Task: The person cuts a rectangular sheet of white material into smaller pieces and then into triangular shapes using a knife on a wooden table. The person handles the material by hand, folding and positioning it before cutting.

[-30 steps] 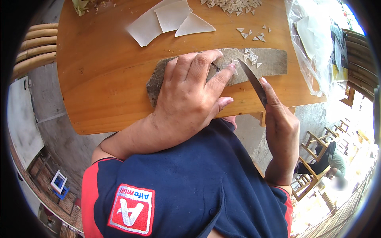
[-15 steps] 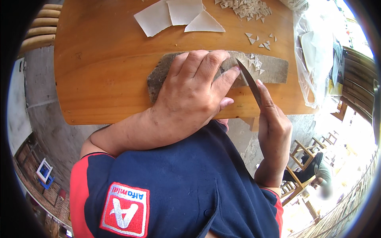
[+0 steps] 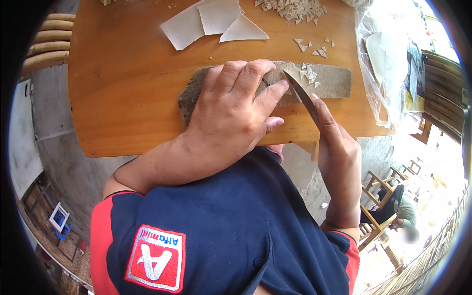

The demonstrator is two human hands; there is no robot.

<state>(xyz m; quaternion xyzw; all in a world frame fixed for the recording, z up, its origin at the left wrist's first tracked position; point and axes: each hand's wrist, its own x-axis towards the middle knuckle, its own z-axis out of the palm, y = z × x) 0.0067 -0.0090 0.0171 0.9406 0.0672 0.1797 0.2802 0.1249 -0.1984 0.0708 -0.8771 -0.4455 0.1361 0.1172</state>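
Note:
My left hand rests over a worn grey-brown board, its fingers bent and pressing down near the middle. Whatever lies beneath those fingers is hidden. A curved, dark-bladed knife is gripped in my right hand, the index finger stretched along its back. The blade slants over the board's near edge, its tip beside my left index fingertip. Several small pale triangular pieces lie on the board just right of the blade.
The board lies on a wooden table. At the far side are thin white sheets, a pile of pale triangles and several scattered ones. A clear plastic bag hangs at the right edge. Another person bends beside wooden stools.
The view has shifted slightly, so the table and its things sit a little further left. Both hands keep nearly the same pose, with the knife still against the board.

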